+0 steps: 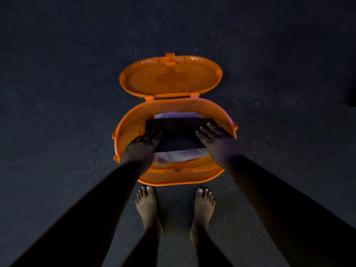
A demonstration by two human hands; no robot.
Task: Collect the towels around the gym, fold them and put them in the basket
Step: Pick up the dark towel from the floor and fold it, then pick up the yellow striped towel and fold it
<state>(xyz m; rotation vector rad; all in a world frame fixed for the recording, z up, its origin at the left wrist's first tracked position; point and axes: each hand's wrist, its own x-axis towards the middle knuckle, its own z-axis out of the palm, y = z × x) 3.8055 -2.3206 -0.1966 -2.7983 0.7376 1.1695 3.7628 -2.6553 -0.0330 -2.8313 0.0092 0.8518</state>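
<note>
Lying in basket (133, 120): dark towel (178, 132) atop prob. white one (179, 156).

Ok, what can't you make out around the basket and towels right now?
Head view only:
- Dark towel: its side edges, under the left hand and right hand.
- Pale towel: mostly covered by the dark towel.
- Basket floor: hidden by towels.
- Surrounding gym: too dark.
</note>
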